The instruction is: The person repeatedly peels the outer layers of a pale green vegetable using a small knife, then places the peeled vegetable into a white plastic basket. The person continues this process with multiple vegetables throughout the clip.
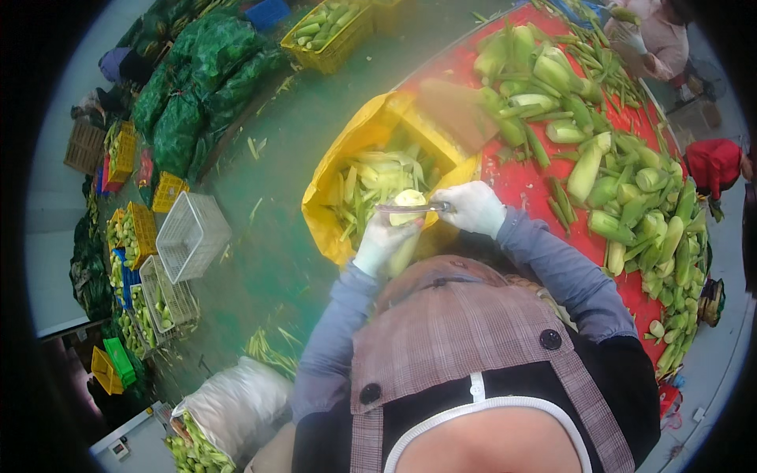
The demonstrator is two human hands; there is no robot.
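My left hand, in a pale glove, grips a peeled, pale stem vegetable whose round cut end faces up. My right hand, gloved as well, is closed round the handle of a narrow metal blade, a knife or a peeler. That blade lies across the stem near its top; whether it cuts in, I cannot tell. Below both hands a yellow plastic sack gapes wide, holding pale green peelings. On the right, a heap of green-husked stem vegetables lies on the red table surface.
A yellow crate of stems stands on the green floor beyond the sack. Green mesh sacks and white crates are at left. A white sack sits lower left. Another person is across the table.
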